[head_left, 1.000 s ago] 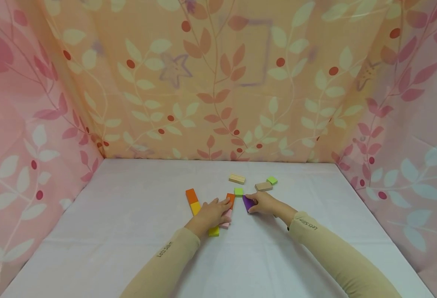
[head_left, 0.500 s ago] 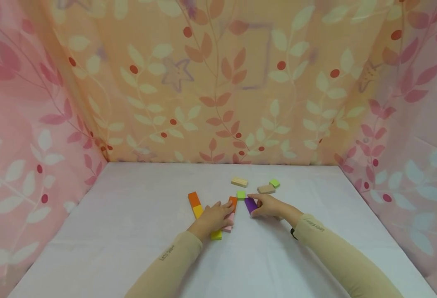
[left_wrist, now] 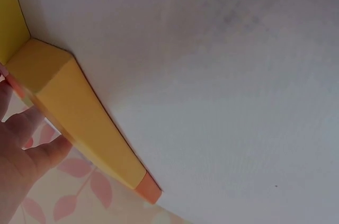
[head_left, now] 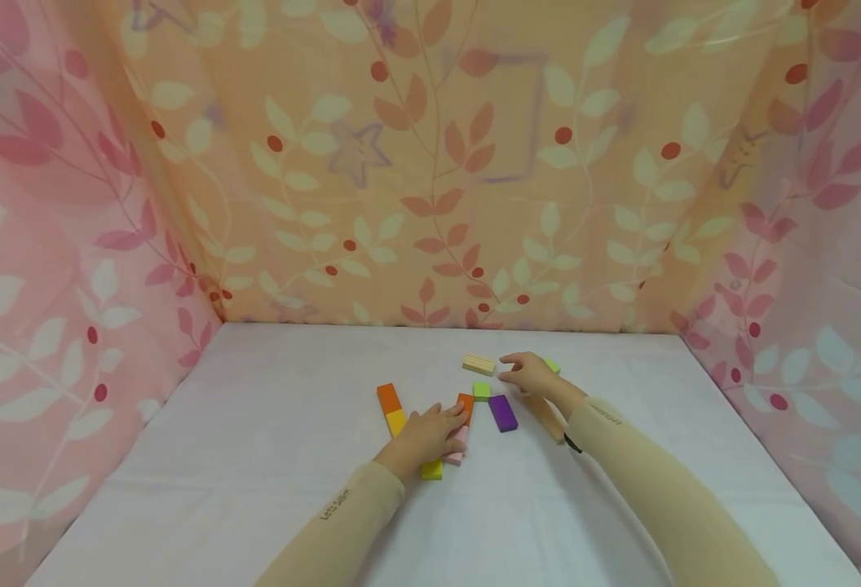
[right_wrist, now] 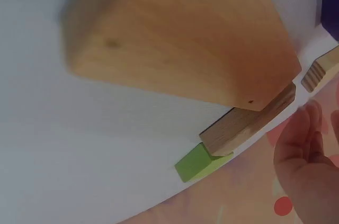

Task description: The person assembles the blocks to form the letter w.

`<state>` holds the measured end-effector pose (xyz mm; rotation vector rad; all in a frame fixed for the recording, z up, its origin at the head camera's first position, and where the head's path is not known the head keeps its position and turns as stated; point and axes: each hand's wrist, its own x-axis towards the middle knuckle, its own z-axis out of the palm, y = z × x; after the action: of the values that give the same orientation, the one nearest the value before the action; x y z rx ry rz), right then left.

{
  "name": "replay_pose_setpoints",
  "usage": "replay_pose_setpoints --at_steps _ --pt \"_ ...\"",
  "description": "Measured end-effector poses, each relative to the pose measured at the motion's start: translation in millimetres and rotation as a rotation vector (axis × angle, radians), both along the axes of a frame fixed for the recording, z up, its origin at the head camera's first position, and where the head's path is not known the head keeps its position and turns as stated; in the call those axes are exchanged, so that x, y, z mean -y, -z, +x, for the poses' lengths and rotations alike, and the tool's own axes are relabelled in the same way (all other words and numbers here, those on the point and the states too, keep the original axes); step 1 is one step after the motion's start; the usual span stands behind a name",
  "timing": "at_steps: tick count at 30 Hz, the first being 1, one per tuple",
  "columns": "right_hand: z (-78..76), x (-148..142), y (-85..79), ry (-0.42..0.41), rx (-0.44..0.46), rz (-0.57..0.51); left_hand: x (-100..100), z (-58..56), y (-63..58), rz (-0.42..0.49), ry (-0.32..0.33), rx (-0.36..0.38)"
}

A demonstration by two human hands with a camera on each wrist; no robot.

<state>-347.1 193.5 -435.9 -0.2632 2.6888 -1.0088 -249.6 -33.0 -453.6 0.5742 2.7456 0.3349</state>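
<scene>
My left hand (head_left: 425,441) lies over two rows of coloured blocks, its straight fingers resting on an orange block (head_left: 466,404) and a pink block (head_left: 456,458). Beside it runs the other row: an orange block (head_left: 387,397), a yellow block (head_left: 397,423) and a yellow-green block (head_left: 432,470). My right hand (head_left: 533,374) holds nothing, fingers loosely bent above the table behind the purple block (head_left: 503,413). Under that wrist lies a long plain wooden block (head_left: 547,421). A shorter wooden block (right_wrist: 246,123), hidden by the hand in the head view, shows in the right wrist view.
A ridged wooden block (head_left: 479,364) lies at the back, left of my right hand. One green block (head_left: 481,390) touches the orange block's far end; another green block (head_left: 552,366) sits behind the right hand. Patterned curtains (head_left: 430,163) enclose the white table (head_left: 254,408).
My right hand has let go of the purple block and moved back and right of it, toward the wooden blocks. The left hand keeps its place on the blocks. The head view shifts slightly.
</scene>
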Motion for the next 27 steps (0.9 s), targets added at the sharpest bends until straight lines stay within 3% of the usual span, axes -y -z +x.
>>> replay_pose_setpoints --at_steps 9,20,27 --pt "-22.4 13 9.4 -0.014 -0.005 0.147 -1 1.4 1.1 -0.011 -0.008 -0.014" --pt "-32.9 21 15.8 0.109 0.114 0.083 -1 1.2 0.4 -0.016 -0.010 -0.023" --pt "-30.5 24 12.4 0.084 0.093 0.130 -1 2.2 1.2 -0.014 -0.015 -0.021"
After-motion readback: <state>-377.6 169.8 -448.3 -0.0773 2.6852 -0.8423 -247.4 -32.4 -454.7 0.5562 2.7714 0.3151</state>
